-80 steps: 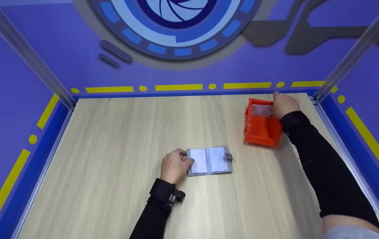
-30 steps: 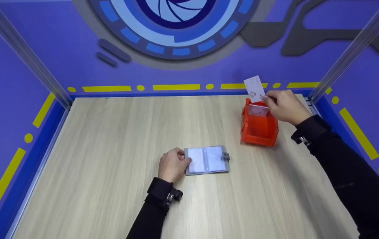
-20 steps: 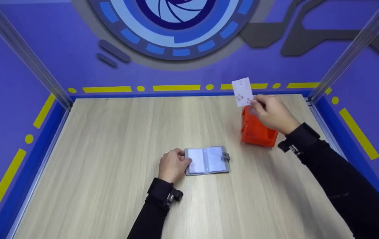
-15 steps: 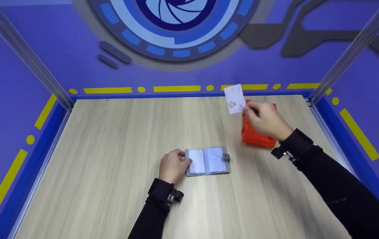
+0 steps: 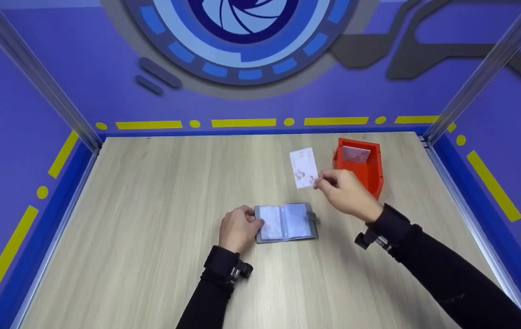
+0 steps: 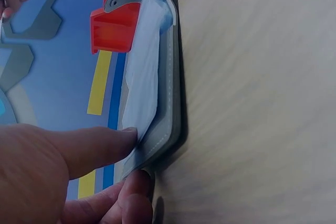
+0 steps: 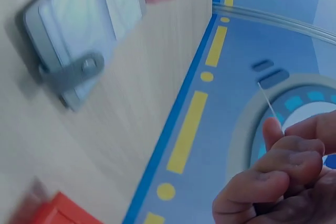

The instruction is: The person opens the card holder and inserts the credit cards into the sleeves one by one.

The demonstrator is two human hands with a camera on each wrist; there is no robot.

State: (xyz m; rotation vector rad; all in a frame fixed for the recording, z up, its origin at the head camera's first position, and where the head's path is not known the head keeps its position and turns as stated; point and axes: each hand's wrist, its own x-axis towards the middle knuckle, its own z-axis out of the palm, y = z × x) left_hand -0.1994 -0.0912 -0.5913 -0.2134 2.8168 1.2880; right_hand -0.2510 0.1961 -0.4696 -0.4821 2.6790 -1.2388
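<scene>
A grey card holder [image 5: 285, 222] lies open on the table, its clear plastic sleeves spread and a snap strap [image 7: 79, 72] at its right edge. My left hand [image 5: 238, 227] pinches its left edge, thumb on top of the sleeves and fingers beneath, as the left wrist view shows. In my right hand [image 5: 346, 192] a pale printed card [image 5: 303, 167] is pinched at its lower right corner, held up beyond the holder. Seen edge-on in the right wrist view, that card is a thin white line between thumb and finger.
A red plastic bin [image 5: 370, 171] stands at the back right of the table, partly covered by my right hand. Another pinkish card [image 5: 355, 154] leans inside it. Blue-purple panels [image 5: 242, 109] with metal posts wall the table's back and sides.
My right hand has taken a card out of the red bin and brought it left and nearer, close to the card holder. The left hand keeps its hold on the holder's edge.
</scene>
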